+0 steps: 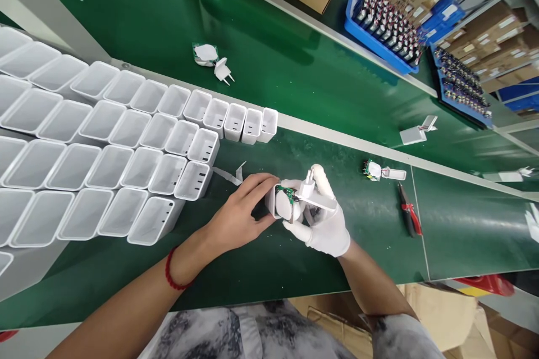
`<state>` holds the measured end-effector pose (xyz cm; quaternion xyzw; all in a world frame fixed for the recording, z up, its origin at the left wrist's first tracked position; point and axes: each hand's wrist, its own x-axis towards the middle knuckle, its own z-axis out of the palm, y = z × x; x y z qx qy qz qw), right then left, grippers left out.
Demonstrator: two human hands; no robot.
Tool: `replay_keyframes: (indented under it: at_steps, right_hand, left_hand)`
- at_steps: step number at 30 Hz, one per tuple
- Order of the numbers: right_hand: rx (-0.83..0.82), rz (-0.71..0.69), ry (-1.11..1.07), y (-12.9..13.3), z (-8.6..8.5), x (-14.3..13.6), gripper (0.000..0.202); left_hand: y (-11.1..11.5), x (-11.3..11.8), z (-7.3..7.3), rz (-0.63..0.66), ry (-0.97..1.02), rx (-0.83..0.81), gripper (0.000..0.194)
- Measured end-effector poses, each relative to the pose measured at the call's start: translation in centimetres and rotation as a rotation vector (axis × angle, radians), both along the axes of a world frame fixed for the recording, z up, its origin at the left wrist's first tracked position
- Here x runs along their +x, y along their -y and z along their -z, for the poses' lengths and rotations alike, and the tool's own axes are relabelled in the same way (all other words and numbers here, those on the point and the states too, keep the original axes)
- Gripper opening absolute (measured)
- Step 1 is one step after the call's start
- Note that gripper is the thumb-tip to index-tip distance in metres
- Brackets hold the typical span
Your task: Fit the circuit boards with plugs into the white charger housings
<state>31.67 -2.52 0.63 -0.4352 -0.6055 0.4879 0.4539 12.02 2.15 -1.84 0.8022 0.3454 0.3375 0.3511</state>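
Observation:
My bare left hand (238, 216), with a red cord bracelet at the wrist, grips a white plastic case (271, 203) between thumb and fingers. In my white-gloved right hand (328, 230) is a charger assembly: a green circuit board (290, 195) with a round white pad (283, 206), wired to a white end cap (318, 200) whose plug points up. The board sits at the mouth of the case; how deep it goes in is hidden. Left of my hands stand rows of white cases (137, 171), open ends up. A strip of clear film (227, 175) lies near them.
Red-handled pliers (408, 213) and another board with a cap (374, 170) lie to the right on the green bench (252, 275). Beyond the pale rail (332, 137) are a board with a plug (206, 53) and a cased unit (414, 134). Blue trays (374, 39) of parts stand behind.

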Motion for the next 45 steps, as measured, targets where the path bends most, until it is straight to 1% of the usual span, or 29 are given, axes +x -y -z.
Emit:
replay_keyframes:
  at_steps: [5,10,12,15,16,17,19,20,22,23,25,26,28,30,32,34,35,36,38,40,42,45]
  right_hand:
    - [0.002,-0.018,0.009,0.2,0.1,0.0,0.092]
    - [0.000,-0.002,0.073,0.2,0.0,-0.1,0.097]
    - [-0.001,0.001,0.145,0.1,-0.1,0.1,0.100]
    - [-0.078,0.040,0.261,0.0,-0.5,0.5,0.110]
    - [-0.116,0.075,0.268,0.0,-0.7,0.6,0.108]
    - [-0.156,0.115,0.263,0.0,-0.8,0.7,0.100]
    - [-0.219,0.182,0.260,0.1,-1.0,0.7,0.077]
    - [-0.222,0.206,0.288,0.1,-0.9,0.7,0.065]
    - [-0.148,0.256,0.440,-0.1,-0.5,0.9,0.052]
    - [-0.091,0.295,0.576,-0.4,-0.1,1.1,0.049]
    - [-0.007,0.378,0.935,-1.0,0.9,1.8,0.045]
    - [0.014,0.396,1.114,-1.4,1.5,2.2,0.045]
    - [0.057,0.376,1.378,-1.9,2.2,3.0,0.044]
    - [0.171,0.341,1.475,-1.9,2.1,3.5,0.042]
    - [0.346,0.366,1.425,-1.3,1.3,3.3,0.041]
    - [0.505,0.353,1.281,-0.1,0.1,2.3,0.045]
    - [0.547,0.301,1.214,0.4,-0.4,1.5,0.048]
    - [0.563,0.221,1.164,0.9,-0.8,0.7,0.049]
    - [0.523,0.062,1.130,1.3,-0.8,-1.1,0.047]
    - [0.465,-0.008,1.115,1.2,-0.2,-2.4,0.044]
    - [0.437,-0.010,1.089,0.8,0.7,-3.0,0.045]
    - [0.383,0.020,1.086,0.6,1.7,-3.3,0.046]
  left_hand:
    - [-0.1,0.0,0.0,0.010,0.020,0.033,0.049]
    - [0.0,0.1,0.2,0.015,0.036,0.052,0.050]
    - [0.1,0.1,0.4,0.014,0.055,0.020,0.050]
    - [0.2,0.3,0.7,-0.024,0.108,-0.120,0.050]
    - [0.2,0.5,0.7,-0.043,0.138,-0.177,0.050]
    - [0.2,0.6,0.8,-0.066,0.174,-0.229,0.050]
    - [0.1,0.8,0.7,-0.105,0.257,-0.306,0.050]
    - [0.1,0.9,0.7,-0.124,0.290,-0.335,0.052]
    - [0.2,1.0,0.5,-0.160,0.308,-0.366,0.056]
    - [0.2,0.9,0.5,-0.175,0.289,-0.364,0.058]
    - [0.1,0.7,0.3,-0.199,0.224,-0.317,0.059]
    - [0.1,0.6,0.2,-0.207,0.193,-0.277,0.058]
    - [0.1,0.4,0.0,-0.211,0.152,-0.199,0.057]
    - [0.2,0.4,-0.3,-0.213,0.129,-0.142,0.057]
    - [0.4,0.4,-0.6,-0.213,0.099,-0.108,0.056]
    - [0.5,0.5,-0.6,-0.212,0.060,-0.081,0.056]
    - [0.6,0.6,-0.6,-0.209,0.035,-0.065,0.054]
    - [0.7,0.7,-0.4,-0.207,0.006,-0.046,0.052]
    - [0.8,0.7,0.1,-0.205,-0.077,-0.001,0.046]
    - [0.8,0.5,0.6,-0.193,-0.184,0.030,0.042]
    - [0.8,0.2,0.8,-0.166,-0.268,0.041,0.041]
    - [0.9,-0.3,0.3,-0.116,-0.314,0.018,0.046]
